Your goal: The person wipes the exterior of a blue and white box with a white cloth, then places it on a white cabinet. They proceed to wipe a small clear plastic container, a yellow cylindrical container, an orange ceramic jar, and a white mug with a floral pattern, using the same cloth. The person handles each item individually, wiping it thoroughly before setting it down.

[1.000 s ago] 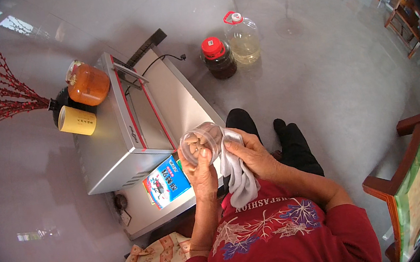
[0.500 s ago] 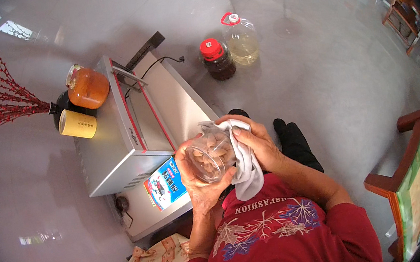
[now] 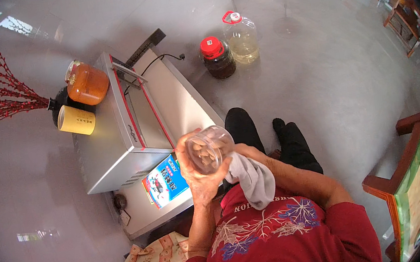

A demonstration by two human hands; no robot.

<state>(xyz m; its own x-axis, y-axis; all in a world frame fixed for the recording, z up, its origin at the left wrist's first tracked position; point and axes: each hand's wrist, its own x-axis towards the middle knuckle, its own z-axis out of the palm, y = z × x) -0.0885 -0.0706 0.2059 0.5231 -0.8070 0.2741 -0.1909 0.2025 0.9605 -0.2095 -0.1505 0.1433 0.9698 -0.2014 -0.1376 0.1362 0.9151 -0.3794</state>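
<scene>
My left hand (image 3: pixel 199 180) is wrapped round a clear round jar (image 3: pixel 219 136), thumb along its near side and fingers on the far left. Tan, almond-shaped nuts (image 3: pixel 204 153) show through its wall. Just right of the jar, my right hand (image 3: pixel 249 151) grips a pale grey cloth (image 3: pixel 252 181) that hangs down in folds over my red shirt. The jar and the cloth hide most of the right hand's fingers. Whether those fingers touch the jar is hard to see.
A silver oven-like appliance (image 3: pixel 107 170) stands on a low cabinet at left, with an orange-filled jar (image 3: pixel 90 85) and a yellow canister (image 3: pixel 76 120) on top. A blue packet (image 3: pixel 166 181) lies beside it. A red-lidded jar (image 3: pixel 218 59) and a clear jug (image 3: pixel 242 40) stand on the floor.
My right hand has shifted down and toward the jar's near side, drawing the cloth off the wall it covered. The cloth hangs lower now. My left hand keeps its hold, the jar slightly turned.
</scene>
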